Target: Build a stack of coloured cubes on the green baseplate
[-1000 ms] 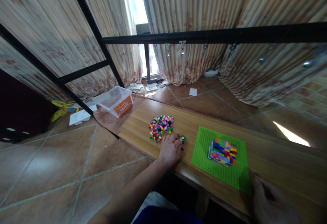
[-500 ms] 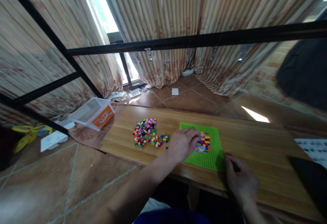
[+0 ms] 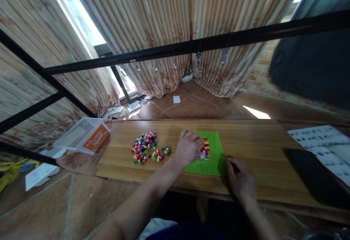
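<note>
My left hand (image 3: pixel 189 147) is over the green studded baseplate (image 3: pixel 214 163), its fingers bent down at the left side of a block of colourful small bricks (image 3: pixel 206 146). Whatever its fingertips may hold is hidden beneath them. Curled at the plate's lower right edge, my right hand (image 3: pixel 241 178) has its fingertips against the rim. Left of the plate lies a heap of loose mixed bricks (image 3: pixel 143 147), with two smaller clusters (image 3: pixel 158 155) between the heap and my left wrist.
A clear plastic box with an orange label (image 3: pixel 96 138) stands beyond the table's left end. On the right are a black flat object (image 3: pixel 308 174) and a printed sheet (image 3: pixel 314 138). A black metal bar (image 3: pixel 169 52) crosses in front of the curtains.
The view has swung to the right, bringing more of the printed sheet in. My left hand stays over the bricks with its fingers more bent. My right hand keeps its place at the plate's edge.
</note>
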A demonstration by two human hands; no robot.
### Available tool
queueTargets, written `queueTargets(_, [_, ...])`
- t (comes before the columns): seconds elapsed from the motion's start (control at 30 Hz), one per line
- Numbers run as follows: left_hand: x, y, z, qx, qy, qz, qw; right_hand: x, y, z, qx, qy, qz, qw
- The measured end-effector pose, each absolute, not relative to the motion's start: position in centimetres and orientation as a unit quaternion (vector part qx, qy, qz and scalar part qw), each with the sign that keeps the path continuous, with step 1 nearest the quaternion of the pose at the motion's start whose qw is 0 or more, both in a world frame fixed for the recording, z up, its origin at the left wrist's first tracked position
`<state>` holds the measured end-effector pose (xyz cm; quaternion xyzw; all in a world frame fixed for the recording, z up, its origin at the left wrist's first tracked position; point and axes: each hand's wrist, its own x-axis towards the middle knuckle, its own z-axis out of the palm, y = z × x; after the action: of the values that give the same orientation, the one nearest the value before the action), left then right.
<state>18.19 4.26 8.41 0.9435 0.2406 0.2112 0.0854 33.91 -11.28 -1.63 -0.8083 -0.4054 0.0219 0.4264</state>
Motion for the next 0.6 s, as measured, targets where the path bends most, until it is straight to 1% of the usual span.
queueTargets(0.4, [18.93,5.01,7.81,0.942,0.229,0.222,0.101,33.87,-11.35,-1.61,-0.806,-0.415,0.022,0.421])
queueTargets(0.6, [18.30,4.84,7.77,0.922,0.251,0.252,0.156,33.91,-11.42,-1.76,-0.808,-0.411,0.028,0.422])
